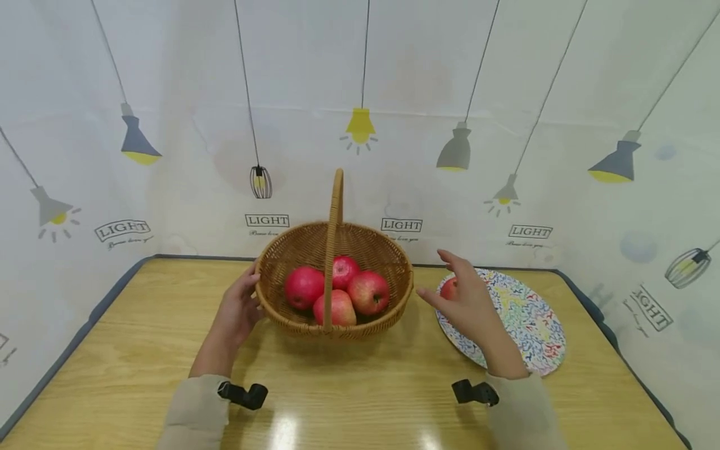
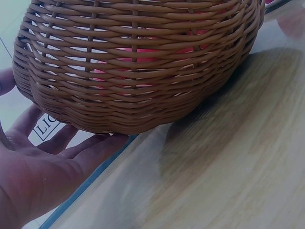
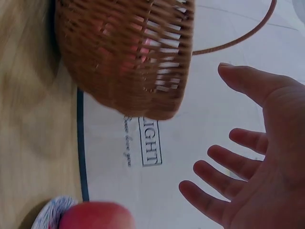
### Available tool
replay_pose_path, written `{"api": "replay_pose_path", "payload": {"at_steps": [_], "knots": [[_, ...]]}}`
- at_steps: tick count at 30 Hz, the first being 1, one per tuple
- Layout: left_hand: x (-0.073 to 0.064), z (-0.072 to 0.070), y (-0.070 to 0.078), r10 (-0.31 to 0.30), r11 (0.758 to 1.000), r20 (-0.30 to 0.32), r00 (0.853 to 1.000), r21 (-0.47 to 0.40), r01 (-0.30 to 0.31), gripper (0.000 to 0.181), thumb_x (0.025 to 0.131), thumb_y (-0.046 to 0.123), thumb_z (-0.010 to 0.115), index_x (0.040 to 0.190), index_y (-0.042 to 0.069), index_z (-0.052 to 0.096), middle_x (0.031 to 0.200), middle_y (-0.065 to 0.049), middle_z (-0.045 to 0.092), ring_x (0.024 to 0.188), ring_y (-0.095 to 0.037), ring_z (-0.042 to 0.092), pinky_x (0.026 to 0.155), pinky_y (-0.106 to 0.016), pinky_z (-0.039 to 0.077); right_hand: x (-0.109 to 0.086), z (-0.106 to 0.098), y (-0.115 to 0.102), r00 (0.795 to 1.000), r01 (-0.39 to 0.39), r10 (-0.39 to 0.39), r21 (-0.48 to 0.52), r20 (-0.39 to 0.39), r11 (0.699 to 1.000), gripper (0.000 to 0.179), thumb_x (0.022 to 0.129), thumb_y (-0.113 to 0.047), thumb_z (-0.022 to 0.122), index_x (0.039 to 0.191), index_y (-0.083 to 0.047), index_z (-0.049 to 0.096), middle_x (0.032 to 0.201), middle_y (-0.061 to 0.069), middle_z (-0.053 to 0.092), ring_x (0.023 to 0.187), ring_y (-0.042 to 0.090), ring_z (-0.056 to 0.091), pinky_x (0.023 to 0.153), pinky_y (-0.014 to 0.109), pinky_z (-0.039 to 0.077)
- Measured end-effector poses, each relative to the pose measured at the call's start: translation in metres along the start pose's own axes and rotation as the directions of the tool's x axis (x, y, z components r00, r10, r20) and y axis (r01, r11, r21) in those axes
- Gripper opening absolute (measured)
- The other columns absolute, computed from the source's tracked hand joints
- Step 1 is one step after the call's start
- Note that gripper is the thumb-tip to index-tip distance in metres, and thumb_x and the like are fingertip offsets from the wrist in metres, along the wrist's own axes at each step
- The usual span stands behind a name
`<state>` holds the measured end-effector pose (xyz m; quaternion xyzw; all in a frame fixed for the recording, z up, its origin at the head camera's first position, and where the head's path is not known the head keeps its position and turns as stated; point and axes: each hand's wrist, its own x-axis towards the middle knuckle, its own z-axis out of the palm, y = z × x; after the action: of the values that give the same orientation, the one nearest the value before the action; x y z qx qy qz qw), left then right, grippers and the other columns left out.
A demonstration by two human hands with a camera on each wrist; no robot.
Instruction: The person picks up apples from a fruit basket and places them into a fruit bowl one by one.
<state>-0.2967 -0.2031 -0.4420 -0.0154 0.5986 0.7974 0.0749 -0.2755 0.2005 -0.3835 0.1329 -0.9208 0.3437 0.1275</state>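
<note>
A brown wicker basket [image 1: 292, 322] with a tall arched handle stands on the table, holding several red apples [image 1: 368, 292]. My left hand [image 1: 239, 309] grips its left end: the thumb is up near the rim and the fingers spread under the bulging wall, as the left wrist view shows. To the right of the basket, my right hand [image 1: 469, 306] hangs in the air with fingers apart, nothing in it and a gap between it and the wickerwork. Another red apple [image 3: 97, 217] lies on the round multicoloured plate [image 1: 542, 331], partly hidden behind that hand in the head view.
The wood-grain table [image 1: 349, 400] has a dark blue border along its edges. Behind and at both sides hangs a pale curtain [image 1: 315, 75] printed with lamps. A black strap mount [image 1: 244, 395] sits on each sleeved wrist.
</note>
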Motion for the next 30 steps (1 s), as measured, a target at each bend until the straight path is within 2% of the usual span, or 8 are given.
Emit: {"api": "replay_pose_path", "payload": {"at_steps": [5,10,13,20,23,25,30], "knots": [[0.001,-0.001,-0.001,0.010,1.000,0.009,1.000,-0.016,-0.010,0.062,0.105,0.029,0.029,0.164,0.027,0.013,0.171,-0.009,0.013,0.151,-0.036,0.027,0.090,-0.028,0.050,0.013,0.009,-0.023,0.999,0.050,-0.051,0.046,0.005,0.998,0.083,0.088,-0.033,0.078,0.156,-0.008,0.036,0.156,0.017,0.043,0.140,0.037,0.046,0.105,0.056,0.046],[0.002,-0.002,0.000,0.016,1.000,0.005,1.000,-0.016,-0.016,0.062,0.104,0.029,0.029,0.164,0.027,0.014,0.170,-0.010,0.013,0.151,-0.037,0.027,0.092,-0.030,0.048,0.029,0.019,-0.047,0.997,0.082,-0.079,0.168,-0.022,0.982,0.082,0.087,-0.033,0.079,0.155,-0.012,0.039,0.155,0.012,0.046,0.139,0.034,0.048,0.105,0.053,0.048],[0.001,-0.003,-0.001,0.021,1.000,0.011,1.000,-0.010,-0.021,0.062,0.104,0.029,0.029,0.164,0.026,0.013,0.171,-0.011,0.012,0.150,-0.039,0.026,0.093,-0.032,0.047,0.033,0.031,-0.052,0.995,0.100,-0.094,0.198,-0.037,0.975,0.079,0.087,-0.032,0.080,0.153,-0.011,0.041,0.152,0.013,0.049,0.137,0.036,0.050,0.105,0.054,0.048],[0.001,-0.002,-0.002,0.017,1.000,0.002,1.000,0.003,-0.017,0.061,0.105,0.028,0.027,0.164,0.026,0.012,0.171,-0.012,0.011,0.150,-0.041,0.025,0.097,-0.037,0.044,0.034,0.053,-0.057,0.990,0.135,-0.139,0.194,0.009,0.972,0.078,0.086,-0.028,0.081,0.151,-0.005,0.044,0.146,0.019,0.052,0.131,0.037,0.053,0.102,0.055,0.049],[0.001,-0.003,-0.002,0.017,1.000,0.004,1.000,0.006,-0.017,0.061,0.105,0.030,0.028,0.164,0.028,0.013,0.171,-0.010,0.012,0.151,-0.040,0.025,0.103,-0.041,0.042,0.036,0.063,-0.061,0.990,0.130,-0.137,0.175,0.030,0.976,0.078,0.085,-0.029,0.081,0.150,-0.006,0.045,0.148,0.017,0.052,0.134,0.036,0.052,0.106,0.054,0.047],[0.001,-0.003,-0.002,0.018,1.000,0.000,1.000,0.007,-0.018,0.060,0.105,0.031,0.029,0.164,0.028,0.014,0.171,-0.010,0.012,0.151,-0.039,0.025,0.105,-0.043,0.040,0.037,0.068,-0.064,0.991,0.117,-0.124,0.123,0.051,0.986,0.079,0.085,-0.032,0.081,0.151,-0.008,0.044,0.150,0.015,0.050,0.136,0.035,0.050,0.109,0.054,0.045],[0.001,-0.003,-0.002,0.014,1.000,-0.002,1.000,0.007,-0.014,0.061,0.105,0.031,0.031,0.164,0.028,0.015,0.170,-0.010,0.013,0.151,-0.039,0.027,0.100,-0.039,0.045,0.039,0.076,-0.068,0.993,0.064,-0.061,-0.026,0.106,0.998,0.084,0.084,-0.039,0.081,0.154,-0.015,0.041,0.152,0.012,0.047,0.135,0.035,0.053,0.108,0.054,0.046]]}}
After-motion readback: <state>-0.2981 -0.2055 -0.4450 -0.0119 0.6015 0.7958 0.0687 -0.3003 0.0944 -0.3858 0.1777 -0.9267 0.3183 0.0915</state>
